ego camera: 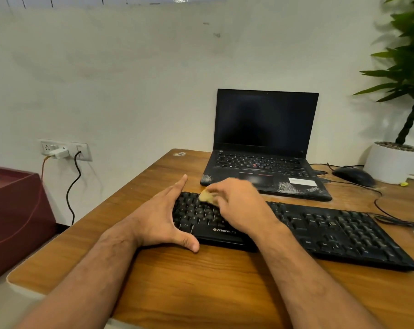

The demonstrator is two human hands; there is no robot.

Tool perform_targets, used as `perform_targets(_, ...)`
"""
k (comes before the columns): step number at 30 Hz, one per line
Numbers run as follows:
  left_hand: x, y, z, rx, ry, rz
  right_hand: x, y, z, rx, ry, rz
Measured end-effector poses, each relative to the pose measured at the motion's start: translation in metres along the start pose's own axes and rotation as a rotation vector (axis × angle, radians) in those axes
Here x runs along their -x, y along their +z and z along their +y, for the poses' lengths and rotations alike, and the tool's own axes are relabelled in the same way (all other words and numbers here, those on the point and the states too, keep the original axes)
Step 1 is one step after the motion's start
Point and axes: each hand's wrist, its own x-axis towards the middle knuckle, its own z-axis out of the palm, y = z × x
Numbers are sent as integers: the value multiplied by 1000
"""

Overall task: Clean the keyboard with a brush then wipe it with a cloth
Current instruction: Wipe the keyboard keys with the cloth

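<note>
From the head view, the long black plastic keyboard (296,231) lies across the wooden desk (201,281). The left hand (163,214), fingers straight, braces its left end, apparently to stop sliding. The right hand (239,205) pinches a small yellowish cloth (207,197) over the upper-left keys, likely wiping.

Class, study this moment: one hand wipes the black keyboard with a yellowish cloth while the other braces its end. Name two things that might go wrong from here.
1. The left hand only rests open against the keyboard end, so hard strokes may slide it toward the laptop just behind.
2. The cloth in the right hand may snag and lift keycaps.
</note>
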Motion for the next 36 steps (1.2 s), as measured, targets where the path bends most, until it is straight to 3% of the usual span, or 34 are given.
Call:
perform_targets(5, 1, -2, 3, 5, -12, -12, 14, -17, -4, -274, -31, -234)
perform_targets(10, 1, -2, 2, 23, -8, -7, 17, -21, -10, -342, -148, -190)
perform_targets(14, 1, -1, 1, 34, 6, -5, 21, -8, -20, -263, -252, -283)
perform_targets(20, 0, 0, 1, 68, -18, 3, 21, -25, 4, -266, -64, -170)
perform_targets(22, 3, -2, 4, 153, -31, 27, 23, -24, 5, -195, -94, -109)
perform_targets(25, 4, -5, 6, 220, -27, 54, 23, -16, 0, -194, -167, -156)
perform_targets(30, 0, -3, 3, 124, -22, -3, 13, -7, -4, -293, -136, -136)
perform_targets(34, -2, -2, 1, 58, -25, 6, -3, 7, 0, -177, -208, -145)
perform_targets(36, -3, -2, 2, 51, -36, 10, -12, 12, 5, -50, -97, -81)
